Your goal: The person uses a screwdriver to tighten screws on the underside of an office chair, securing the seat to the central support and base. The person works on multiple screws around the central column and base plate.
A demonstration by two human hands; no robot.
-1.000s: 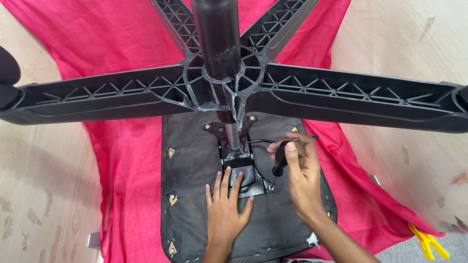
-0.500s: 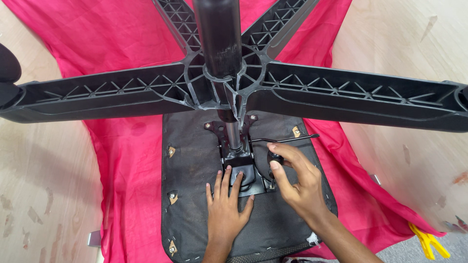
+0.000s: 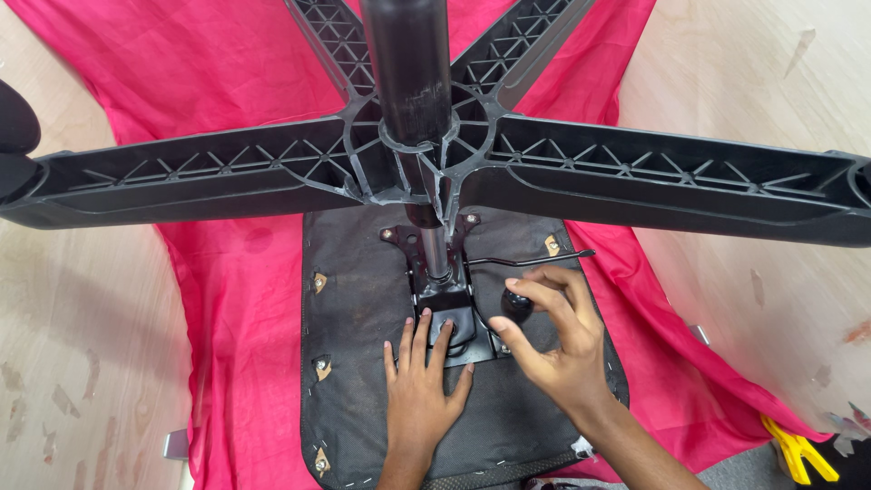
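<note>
Two hands on the underside of an upturned office chair, under its star-shaped base [image 3: 635, 172].

Left hand [image 3: 419, 386] flat and open on the black seat bottom [image 3: 363, 299], fingertips touching the metal plate [image 3: 445, 308] at the foot of the post; holding nothing. Right hand [image 3: 558, 340] curled around a round black knob [image 3: 517, 304] just right of that plate (fingers closed on it). Thin lever [image 3: 531, 261] just above the right hand, long axis running left to right. Red cloth [image 3: 227, 308] underneath, on the wooden floor [image 3: 82, 345].
</note>
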